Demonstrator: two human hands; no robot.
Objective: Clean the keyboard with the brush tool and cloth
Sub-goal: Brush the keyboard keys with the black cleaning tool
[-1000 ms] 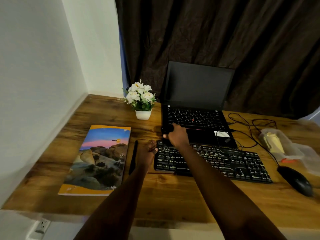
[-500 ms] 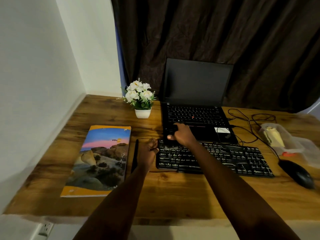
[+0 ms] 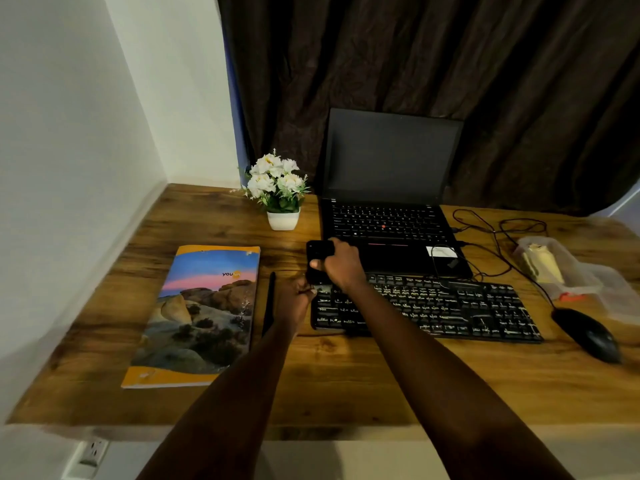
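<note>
A black external keyboard (image 3: 450,306) lies on the wooden desk (image 3: 346,382) in front of an open black laptop (image 3: 391,188). My right hand (image 3: 341,265) is closed around a black block-shaped brush tool (image 3: 318,263), held just above the keyboard's far left corner. My left hand (image 3: 296,299) sits at the keyboard's left edge, fingers curled against its upper left corner. A slim black pen-like stick (image 3: 269,303) lies on the desk just left of my left hand.
A colourful book (image 3: 204,313) lies at the left, and a white pot of flowers (image 3: 278,192) stands behind it. At the right are a black mouse (image 3: 587,336), tangled cables (image 3: 498,233) and a clear plastic bag holding something yellow (image 3: 542,268). A wall runs along the left, with a dark curtain behind.
My right hand has lifted the black brush tool off the laptop's front left corner and drawn it toward the keyboard's corner. My left hand has stayed at the keyboard's left edge.
</note>
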